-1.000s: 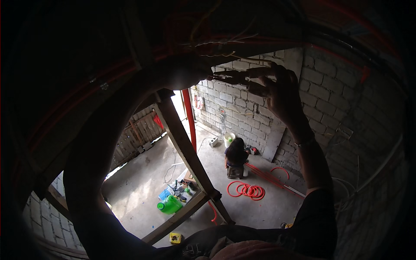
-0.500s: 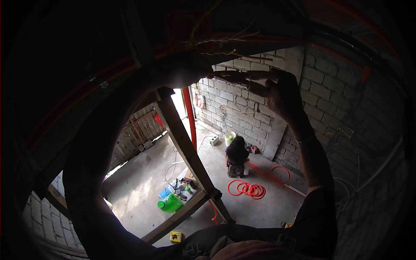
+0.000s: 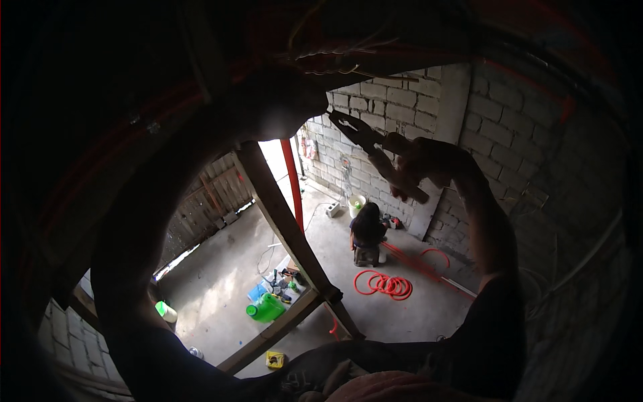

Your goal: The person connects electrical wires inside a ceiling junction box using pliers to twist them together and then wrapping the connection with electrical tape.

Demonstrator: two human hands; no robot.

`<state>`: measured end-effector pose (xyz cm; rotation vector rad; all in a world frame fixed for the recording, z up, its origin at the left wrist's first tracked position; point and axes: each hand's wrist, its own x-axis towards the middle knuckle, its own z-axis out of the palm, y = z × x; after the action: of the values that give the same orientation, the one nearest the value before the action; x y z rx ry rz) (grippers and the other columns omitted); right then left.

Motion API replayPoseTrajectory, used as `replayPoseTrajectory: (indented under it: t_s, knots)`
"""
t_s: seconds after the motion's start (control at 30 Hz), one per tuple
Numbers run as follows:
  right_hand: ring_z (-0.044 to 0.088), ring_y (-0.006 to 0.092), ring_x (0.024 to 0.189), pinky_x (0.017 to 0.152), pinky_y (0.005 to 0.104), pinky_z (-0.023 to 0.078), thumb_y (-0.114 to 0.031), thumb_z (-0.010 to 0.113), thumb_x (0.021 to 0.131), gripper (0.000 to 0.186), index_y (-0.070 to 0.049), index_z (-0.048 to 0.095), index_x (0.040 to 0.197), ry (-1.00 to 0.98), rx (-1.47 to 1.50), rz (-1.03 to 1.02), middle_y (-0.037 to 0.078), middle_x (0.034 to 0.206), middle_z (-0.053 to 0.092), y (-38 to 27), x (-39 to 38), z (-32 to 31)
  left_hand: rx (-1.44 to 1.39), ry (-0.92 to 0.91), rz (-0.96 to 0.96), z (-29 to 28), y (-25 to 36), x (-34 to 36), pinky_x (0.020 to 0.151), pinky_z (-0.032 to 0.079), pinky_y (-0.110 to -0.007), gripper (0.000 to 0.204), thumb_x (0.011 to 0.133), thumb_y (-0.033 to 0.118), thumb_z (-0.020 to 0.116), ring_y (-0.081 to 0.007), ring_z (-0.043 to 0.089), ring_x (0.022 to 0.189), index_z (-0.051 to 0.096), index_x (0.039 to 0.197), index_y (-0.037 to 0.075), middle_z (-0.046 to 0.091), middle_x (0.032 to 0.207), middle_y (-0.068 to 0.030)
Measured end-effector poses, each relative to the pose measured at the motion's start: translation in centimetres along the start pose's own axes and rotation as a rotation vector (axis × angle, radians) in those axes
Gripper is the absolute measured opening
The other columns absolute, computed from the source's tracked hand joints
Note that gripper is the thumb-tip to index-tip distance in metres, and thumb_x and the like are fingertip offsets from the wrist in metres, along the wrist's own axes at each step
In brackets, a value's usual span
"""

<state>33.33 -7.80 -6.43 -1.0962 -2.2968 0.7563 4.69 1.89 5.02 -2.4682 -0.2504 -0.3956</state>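
Observation:
My left hand [image 3: 287, 106], dark against the ceiling, has its fingers closed on something I cannot make out. My right hand [image 3: 435, 164] grips a pair of pliers [image 3: 367, 141] by the handles, which slant down to the right. The jaws touch or nearly touch the fingertips of my left hand, where a small thin piece shows faintly. Loose twisted wires [image 3: 348, 70] hang just above both hands, beside dim red conduit [image 3: 167, 110] along the ceiling.
Wooden beams [image 3: 268, 201] cross below me. On the concrete floor lie coiled orange conduit [image 3: 392, 285], a green container [image 3: 264, 311] and tools [image 3: 289, 280]. A person [image 3: 367, 228] sits facing the block wall [image 3: 395, 100]. A red vertical pipe [image 3: 291, 181] stands beside the beam.
My right hand has dropped lower, tilting the pliers from near level to a downward slant. My left hand has shifted slightly, its fingers still closed near the jaws.

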Motion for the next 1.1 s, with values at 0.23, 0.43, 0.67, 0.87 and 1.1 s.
replayPoseTrajectory:
  t_s: [0.23,0.43,0.67,0.87,1.1]
  knots:
    - [0.064,0.0373,0.068,0.06,0.0481,0.053,-0.039,0.049,0.086,0.042,0.003,0.056,0.082,0.138,0.858,0.16,0.023,0.072,0.061,1.1,0.0,3.3,-0.021,0.36,0.274,2.1,-0.9,-1.4,0.07,0.051,-0.033,0.015,0.081,0.016,0.06,-0.0219,0.062,0.079,0.063,0.093,0.008,0.064,0.087,-0.006]
    - [0.06,0.028,0.088,0.083,0.0402,0.046,-0.03,0.068,0.07,0.043,0.004,0.061,0.096,0.096,0.75,0.224,0.017,0.093,0.063,5.2,-3.0,14.3,-0.095,0.25,0.19,2.5,-0.6,-0.6,0.071,0.052,-0.034,0.019,0.08,0.02,0.061,-0.0225,0.063,0.079,0.063,0.095,0.009,0.064,0.087,-0.0069]
    - [0.06,0.0171,0.074,0.065,0.0293,0.049,-0.013,0.061,0.079,0.025,0.0,0.055,0.1,0.265,0.693,0.14,0.01,0.089,0.062,4.2,0.2,30.0,-0.053,0.523,-0.156,-0.6,3.4,-3.4,0.08,0.049,-0.037,0.037,0.075,0.019,0.069,-0.0229,0.062,0.088,0.058,0.11,0.011,0.064,0.1,-0.0077]
    - [0.061,0.0185,0.07,0.062,0.0299,0.049,-0.013,0.06,0.08,0.025,0.001,0.054,0.1,0.274,0.354,0.119,0.009,0.085,0.062,1.1,1.2,31.4,-0.356,0.506,-0.112,1.1,11.6,-10.3,0.072,0.05,-0.032,0.027,0.067,0.019,0.075,-0.0192,0.062,0.081,0.066,0.089,0.008,0.065,0.086,-0.0038]
    - [0.06,0.0277,0.067,0.059,0.0352,0.048,-0.017,0.056,0.082,0.029,-0.001,0.054,0.105,0.391,-0.137,0.084,0.016,0.083,0.059,0.5,1.2,32.4,-0.654,0.403,-0.16,7.9,14.3,-13.3,0.07,0.046,-0.032,0.021,0.07,0.023,0.072,-0.0207,0.059,0.075,0.067,0.085,0.009,0.065,0.08,-0.0022]
